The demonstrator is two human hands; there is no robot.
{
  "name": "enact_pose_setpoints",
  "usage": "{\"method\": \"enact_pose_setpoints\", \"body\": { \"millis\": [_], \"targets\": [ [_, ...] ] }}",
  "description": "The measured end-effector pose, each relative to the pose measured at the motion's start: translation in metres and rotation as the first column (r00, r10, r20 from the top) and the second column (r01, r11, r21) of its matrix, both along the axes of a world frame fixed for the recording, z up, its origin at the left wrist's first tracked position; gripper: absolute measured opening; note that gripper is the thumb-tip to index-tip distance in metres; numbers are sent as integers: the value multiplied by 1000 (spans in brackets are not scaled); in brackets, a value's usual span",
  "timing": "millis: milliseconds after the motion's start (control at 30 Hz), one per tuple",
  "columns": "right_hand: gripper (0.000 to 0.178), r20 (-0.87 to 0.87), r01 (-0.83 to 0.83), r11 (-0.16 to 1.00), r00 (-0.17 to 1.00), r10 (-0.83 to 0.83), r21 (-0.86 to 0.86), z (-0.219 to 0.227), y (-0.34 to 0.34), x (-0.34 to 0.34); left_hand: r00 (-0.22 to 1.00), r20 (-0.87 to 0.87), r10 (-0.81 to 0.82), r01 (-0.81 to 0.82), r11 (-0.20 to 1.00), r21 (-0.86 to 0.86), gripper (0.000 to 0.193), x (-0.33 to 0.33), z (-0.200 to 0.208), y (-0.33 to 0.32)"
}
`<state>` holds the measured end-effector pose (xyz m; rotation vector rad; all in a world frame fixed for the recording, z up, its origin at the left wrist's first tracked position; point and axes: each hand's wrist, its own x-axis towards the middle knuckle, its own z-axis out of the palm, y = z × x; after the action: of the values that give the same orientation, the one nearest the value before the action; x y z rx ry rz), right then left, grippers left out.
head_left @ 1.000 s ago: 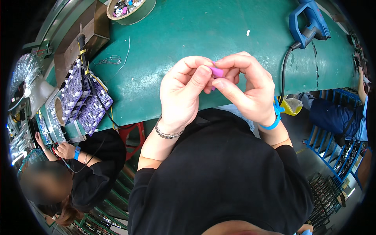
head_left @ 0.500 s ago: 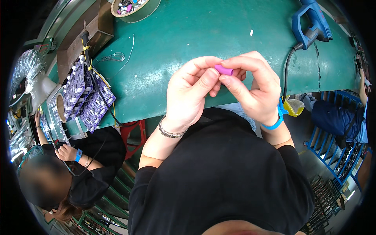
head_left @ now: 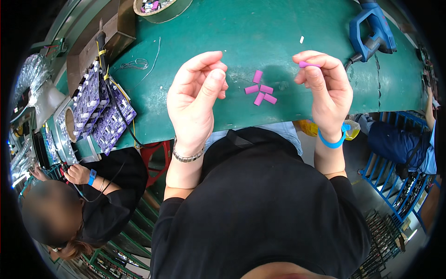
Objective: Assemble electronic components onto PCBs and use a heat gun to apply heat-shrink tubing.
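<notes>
Between the thumb and fingers of my right hand (head_left: 331, 90) is a small purple tube (head_left: 309, 64), held above the green table (head_left: 209, 28). My left hand (head_left: 193, 100) hovers to the left with its fingers loosely curled and the thumb apart from them. Nothing shows in it. Several more tubes of the same kind lie in a loose cluster on the table between my hands, among them one purple sleeve (head_left: 258, 76) at the far side and another purple piece (head_left: 270, 98) at the near side.
A soldering iron (head_left: 101, 39) rests by a metal tray (head_left: 121, 37) at left, beside purple circuit boards (head_left: 111, 123). Thin wire (head_left: 139, 64) lies nearby. A round container (head_left: 162, 16) holds small parts. A blue corded power tool (head_left: 367, 32) lies at right. Another person (head_left: 107, 195) works at left.
My hands have parted, left hand to the left, right hand to the right with a purple tube. Several purple tubes now show on the table where my hands were.
</notes>
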<state>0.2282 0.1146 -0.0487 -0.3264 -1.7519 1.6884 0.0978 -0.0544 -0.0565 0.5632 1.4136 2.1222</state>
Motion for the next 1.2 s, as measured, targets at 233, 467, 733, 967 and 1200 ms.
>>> {"method": "enact_pose_setpoints", "body": {
  "millis": [233, 467, 733, 967, 1200],
  "targets": [
    [8, 37, 0, 1000, 999, 1, -29, -8, 5, -1, 998, -54, -43, 39, 997, -74, 27, -1, -1, -4],
    [8, 182, 121, 991, 977, -109, -56, -5, -2, -9, 995, -17, -93, 90, 988, -124, 21, -6, 2, -8],
    [11, 279, 95, 995, 956, -95, 12, -40, 13, 8, 991, -36, -131, 121, 973, -194, 18, -5, -7, -5],
    [12, 311, 81, 997, 948, -71, -18, -44, 17, -3, 990, -27, -141, 134, 974, -182, 18, -11, -6, -2],
    [12, 337, 96, 995, 937, -95, 15, -38, 12, -7, 975, -151, -160, 130, 973, -190, 15, -11, 11, -1]
  ]
}}
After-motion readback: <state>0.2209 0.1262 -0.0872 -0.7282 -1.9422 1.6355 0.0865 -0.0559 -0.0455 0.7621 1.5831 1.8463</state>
